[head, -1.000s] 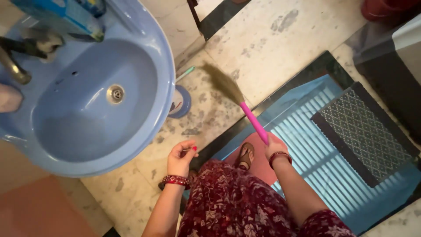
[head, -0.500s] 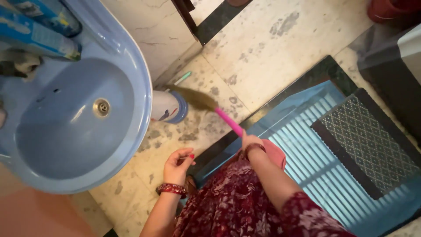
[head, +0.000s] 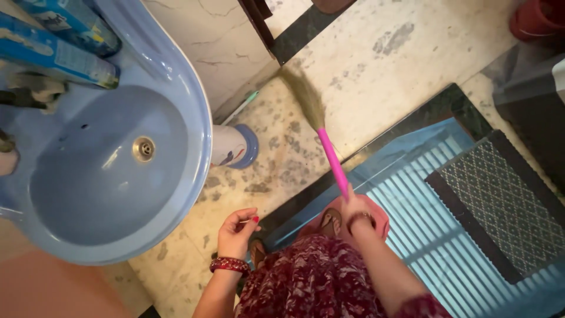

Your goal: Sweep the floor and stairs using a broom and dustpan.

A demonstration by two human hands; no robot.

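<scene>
The right hand (head: 354, 206) has its fingers wrapped around the pink handle of a broom (head: 328, 152), whose bristles rest on the floor (head: 376, 88) beyond the blue sink (head: 194, 118). The left hand (head: 235, 232) hangs loosely curled below the sink, holding nothing.

A home washroom is showing here: a blue wall basin (head: 118, 171) is hanging over a stained marble floor (head: 365, 70) beside a blue mat (head: 435, 218).

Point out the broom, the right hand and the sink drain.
broom (head: 331, 158), head view, on the pink handle's middle.
right hand (head: 355, 206), head view, on the back of the hand gripping the handle's end.
sink drain (head: 143, 148), head view, on the metal ring.
</scene>
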